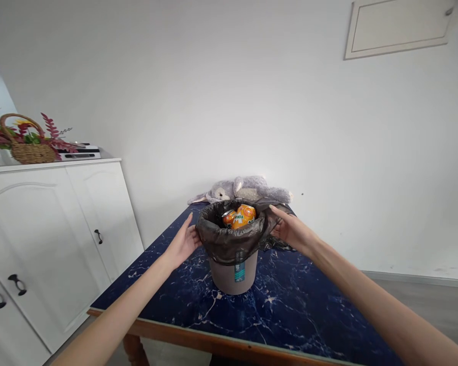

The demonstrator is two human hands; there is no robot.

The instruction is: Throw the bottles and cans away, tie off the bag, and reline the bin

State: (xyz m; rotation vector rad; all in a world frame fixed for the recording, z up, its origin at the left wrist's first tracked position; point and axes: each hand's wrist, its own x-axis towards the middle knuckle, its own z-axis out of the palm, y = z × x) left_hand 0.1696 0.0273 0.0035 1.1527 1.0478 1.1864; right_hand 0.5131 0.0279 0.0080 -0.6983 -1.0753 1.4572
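Observation:
A grey trash bin (pixel 223 277) with a teal label stands upright on the table, lined with a black trash bag (pixel 223 244) folded over its rim. Orange soda cans (pixel 245 216) rest inside near the top; how many is partly hidden. At the bin's left side is my left hand (pixel 185 239), thumb up and fingers spread, its fingertips against or just beside the bag. My right hand (pixel 290 229) holds a loose, bunched part of the bag on the right between thumb and fingers. Some right fingertips are hidden by the plastic.
The blue marble-patterned table (pixel 290 305) has a wooden edge toward me. A grey plush toy (pixel 252 189) lies behind the bin against the wall. To the left, a white cabinet (pixel 95 203) carries a flower basket (pixel 32 151).

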